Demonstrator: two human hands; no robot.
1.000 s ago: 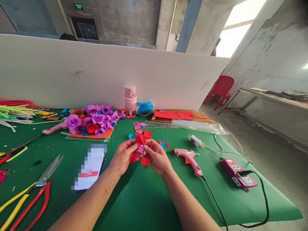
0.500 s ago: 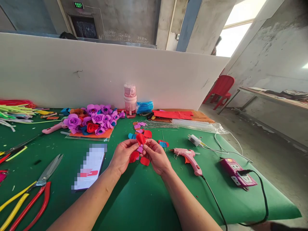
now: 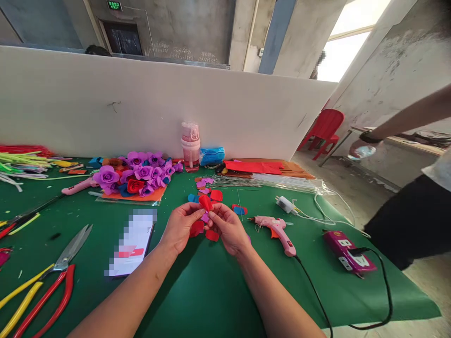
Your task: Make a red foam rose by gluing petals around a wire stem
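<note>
A red petal (image 3: 205, 203) is pinched between my left hand (image 3: 179, 226) and my right hand (image 3: 228, 227), its curved top standing above the fingertips. Both hands are closed, thumbs almost meeting at its base. Under and around the fingers, loose petals lie on the green tabletop (image 3: 204, 291): red ones (image 3: 212, 235), purple ones (image 3: 205, 182) and a blue one (image 3: 193, 198). Right of my right hand is a blue and red petal pair (image 3: 239, 210). Beyond it rests a pink glue gun (image 3: 276, 228) with a black cord.
Finished flowers (image 3: 144, 173) are heaped at the back left, near a pink bottle (image 3: 190, 148). Scissors (image 3: 66, 258) and a phone (image 3: 132, 246) lie left. A purple power strip (image 3: 348, 253) and cables sit right. Another person's arm (image 3: 412, 115) extends beyond the table's right edge.
Another person has come into view at the right, holding something clear. My hands stay in nearly the same place with the red petal.
</note>
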